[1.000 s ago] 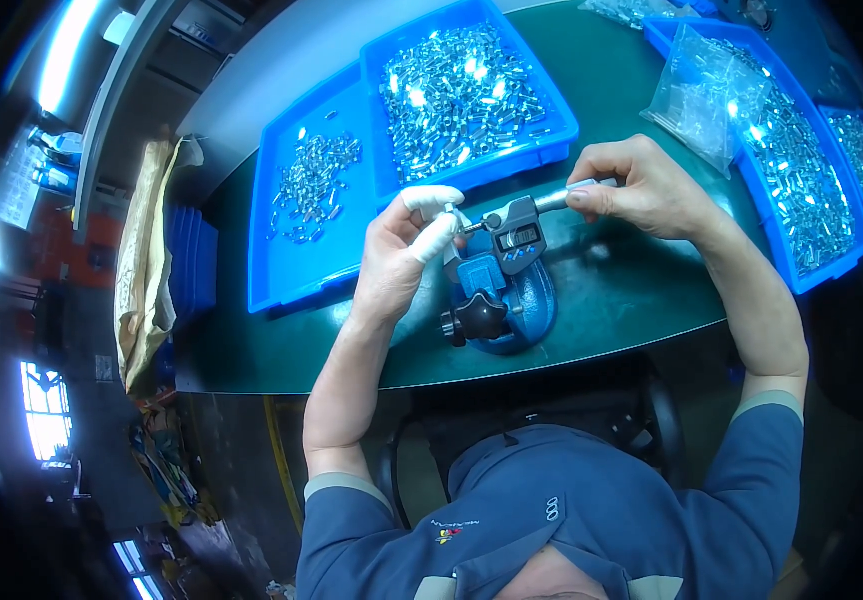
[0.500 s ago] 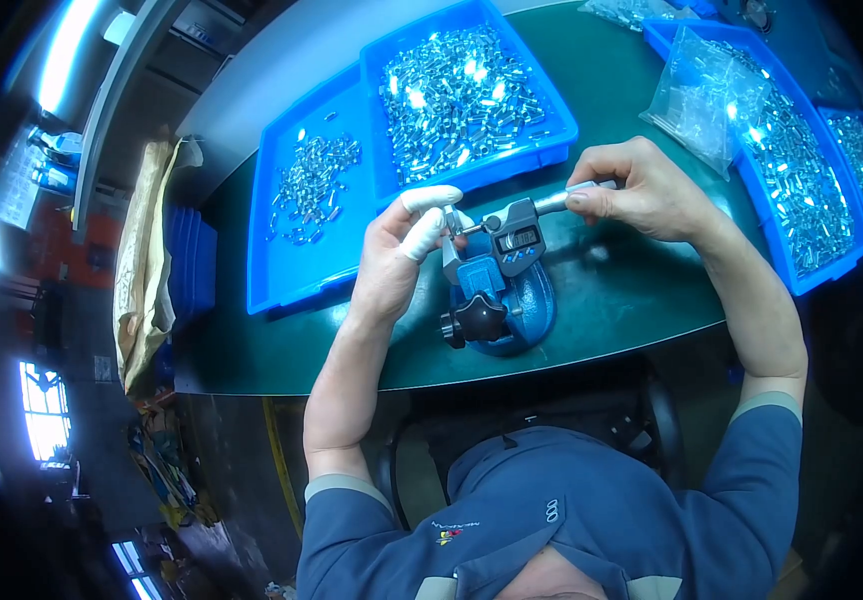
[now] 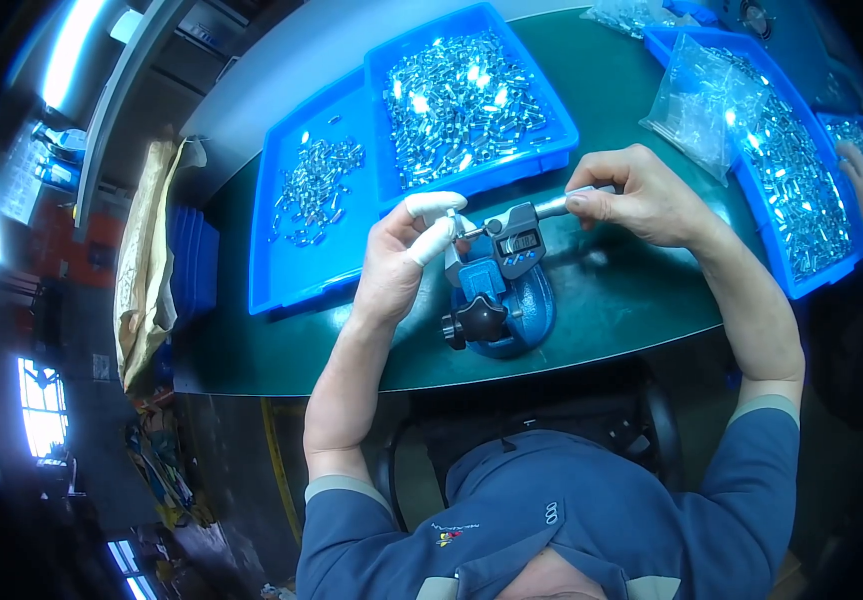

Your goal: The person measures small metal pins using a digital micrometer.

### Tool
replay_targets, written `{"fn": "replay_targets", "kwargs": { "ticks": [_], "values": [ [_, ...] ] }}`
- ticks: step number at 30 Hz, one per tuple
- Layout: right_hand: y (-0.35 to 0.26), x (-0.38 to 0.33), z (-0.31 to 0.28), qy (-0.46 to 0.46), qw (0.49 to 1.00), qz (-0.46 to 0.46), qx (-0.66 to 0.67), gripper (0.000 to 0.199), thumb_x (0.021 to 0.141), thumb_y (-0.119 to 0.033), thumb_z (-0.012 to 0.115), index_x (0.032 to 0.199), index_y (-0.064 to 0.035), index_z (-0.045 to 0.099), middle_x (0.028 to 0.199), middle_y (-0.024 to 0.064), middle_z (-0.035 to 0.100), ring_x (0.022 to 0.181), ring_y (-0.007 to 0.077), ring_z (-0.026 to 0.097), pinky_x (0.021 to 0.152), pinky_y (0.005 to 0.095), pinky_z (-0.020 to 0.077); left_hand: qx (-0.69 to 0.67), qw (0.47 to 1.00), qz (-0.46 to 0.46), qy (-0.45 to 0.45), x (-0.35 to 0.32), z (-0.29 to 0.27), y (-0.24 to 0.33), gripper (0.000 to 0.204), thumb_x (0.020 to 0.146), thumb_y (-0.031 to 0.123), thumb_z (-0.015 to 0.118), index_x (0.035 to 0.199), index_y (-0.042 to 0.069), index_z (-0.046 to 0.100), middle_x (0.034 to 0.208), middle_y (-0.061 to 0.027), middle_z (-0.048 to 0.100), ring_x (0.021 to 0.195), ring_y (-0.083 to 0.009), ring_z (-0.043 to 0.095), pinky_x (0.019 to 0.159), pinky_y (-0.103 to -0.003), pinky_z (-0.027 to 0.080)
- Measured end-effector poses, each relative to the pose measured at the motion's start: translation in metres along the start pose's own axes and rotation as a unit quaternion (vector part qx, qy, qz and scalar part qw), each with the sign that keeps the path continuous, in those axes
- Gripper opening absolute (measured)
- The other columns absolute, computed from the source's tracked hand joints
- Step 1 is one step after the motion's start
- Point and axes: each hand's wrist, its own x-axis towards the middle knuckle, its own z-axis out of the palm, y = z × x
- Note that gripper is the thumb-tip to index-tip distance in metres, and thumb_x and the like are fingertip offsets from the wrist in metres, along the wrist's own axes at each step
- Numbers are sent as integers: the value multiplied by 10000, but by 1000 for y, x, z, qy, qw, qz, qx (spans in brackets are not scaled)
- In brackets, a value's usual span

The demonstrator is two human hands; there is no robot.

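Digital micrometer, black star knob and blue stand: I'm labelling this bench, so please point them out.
Digital micrometer (image 3: 522, 241): head view, on its display.
Black star knob (image 3: 481, 318): head view, middle of its face.
Blue stand (image 3: 532, 316): head view, on its rounded base.

The work surface is a green table (image 3: 632, 290) with a smooth top and a gently curved front edge (some of that curve may come from the lens). A shallow blue tray (image 3: 297, 282) rests at the left. A second blue tray (image 3: 522, 166) sits immediately to its right and overlaps its edge in view. A blue stand (image 3: 532, 318) is positioned near the front edge, its rounded base directly on the tabletop. A long blue tray (image 3: 832, 277) lies at the right, set obliquely. A clear bag (image 3: 624, 16) lies at the far side, near that tray's back corner.
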Motion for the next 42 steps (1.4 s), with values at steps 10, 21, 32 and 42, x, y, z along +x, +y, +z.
{"fn": "replay_targets", "kwargs": {
  "ticks": [10,21,32,42],
  "values": [
    [-3,-2,-1,5,1000,-11,-17,318,923,-317,709,924,1,712,768,53,676,729,125,651,666,269,505,7,1000,16,0,-1,1,-1,272,947,110,674,1194,8,627,981,-97,688,851,-144,652,797,-288,533],
    [0,0,-1,9,1000,-2,-23,340,929,-338,702,892,-1,720,748,55,670,697,127,655,646,271,511,2,1000,7,13,-2,5,0,253,979,115,625,1209,12,626,957,-93,692,833,-137,654,782,-273,526],
    [-1,0,0,8,1000,-3,-20,341,926,-342,705,895,-3,722,752,55,672,695,131,654,647,271,506,-4,1000,5,8,0,3,-1,269,1000,167,604,1228,25,622,965,-88,693,846,-137,660,780,-267,530],
    [-3,-2,0,15,1000,-6,-22,250,894,-244,732,932,1,704,777,43,674,715,100,604,647,247,460,13,998,55,37,5,0,2,277,968,109,639,1224,4,619,976,-110,699,855,-144,667,799,-271,536]
  ]
}}
